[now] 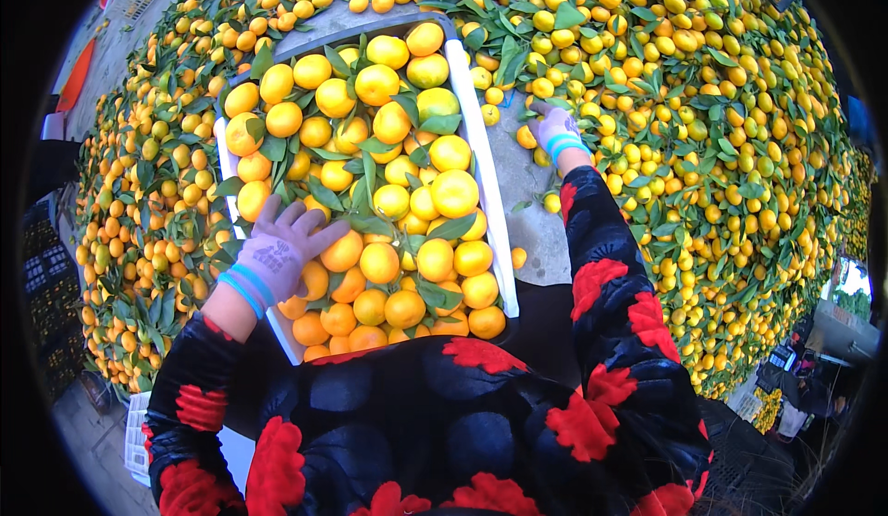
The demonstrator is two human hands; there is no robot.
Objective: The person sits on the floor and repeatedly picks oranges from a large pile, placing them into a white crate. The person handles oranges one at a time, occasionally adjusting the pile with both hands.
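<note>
A crate with a white right-hand edge stands before me, heaped with mandarins and green leaves. My left hand, in a pale purple knit glove with a blue cuff, lies over the fruit at the crate's left side. Its fingers are spread, and it touches the mandarins beneath. My right hand, gloved alike, reaches past the crate to the edge of the big mandarin pile. Its fingertips are partly hidden among leaves, so I cannot tell if it grips a fruit. A loose mandarin lies just beside it.
More mandarins with leaves are piled left of the crate and beyond it. A strip of grey concrete floor shows between crate and right pile. Dark crates stand at far left, and a white plastic basket at lower left.
</note>
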